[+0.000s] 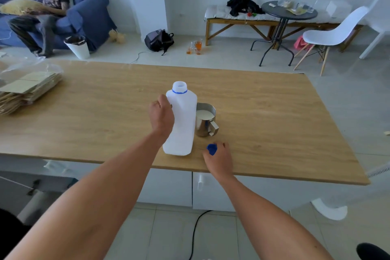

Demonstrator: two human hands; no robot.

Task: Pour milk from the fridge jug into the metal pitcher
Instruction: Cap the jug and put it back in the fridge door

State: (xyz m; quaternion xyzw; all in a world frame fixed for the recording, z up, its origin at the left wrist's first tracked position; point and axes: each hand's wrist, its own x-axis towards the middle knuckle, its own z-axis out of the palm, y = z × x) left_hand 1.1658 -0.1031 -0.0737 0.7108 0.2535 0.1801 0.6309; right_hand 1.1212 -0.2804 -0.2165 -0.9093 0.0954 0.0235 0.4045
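Nearest the camera, the right hand [218, 159] lies at the near edge of the long light-wood table [274, 116], its fingers pinched around a small blue plastic cap [211, 149]. Just left of the cap and a little farther in, the tall white plastic milk jug [181, 120] stands on the table, its long axis upright and its uncapped mouth, ringed by a blue band, pointing straight up. The left hand [161, 117] is wrapped around the jug's left side at mid-height, thumb toward the neck, gripping it. Touching or almost touching the jug's right side sits the round stainless-steel pitcher [205, 120], upright, open top up, with white milk inside and its handle turned toward the near right. Well to the left of the jug, at the table's left end, lies a stack of flat tan paper bags [25, 93] partly under clear plastic. Beyond the table, far behind the jug, some glasses of orange liquid [196, 47] stand on the floor, with a dark backpack [159, 41] to their left.
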